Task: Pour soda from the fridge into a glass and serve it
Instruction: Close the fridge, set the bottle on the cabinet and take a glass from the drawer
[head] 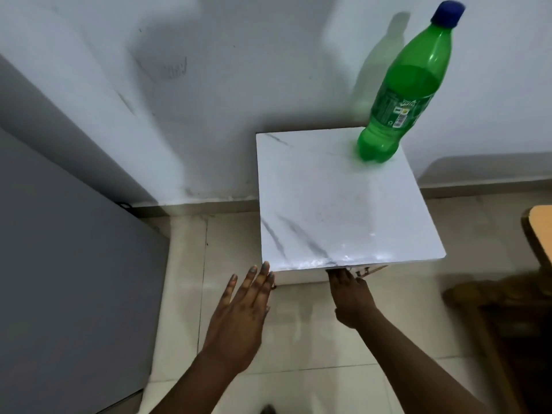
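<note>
**Op:** White wall (239, 85) behind, pale tiled floor (233, 249) below. Small white marble-pattern table (337, 204) stands against the wall, seen from above. Grey fridge (59, 264) fills my left edge, door shut.

**Rev:** Soda?

**Op:** Green soda bottle (403, 94) stands upright on the table's far right corner, next to the wall. Blue cap (448, 12) on. Liquid sits at roughly two-thirds height. Nothing touches it; both hands are well apart from it, at the near edge.

**Rev:** Left hand?

**Op:** Left hand (242, 318) is flat and empty, fingers spread and straight. Fingertips sit at the table's near-left corner. Contact looks likely, but I can't confirm it from this angle.

**Rev:** Right?

**Op:** Right hand (352, 297) reaches under the near edge of the tabletop. Its fingertips are hidden below the slab, so I can't tell whether they're curled around anything or loose. A small bit of hardware (366, 271) shows just beside it, under the edge; blurred.

**Rev:** Anything else?

**Op:** Brown wooden furniture (534, 234) at my right edge, dark and blurred.
</note>
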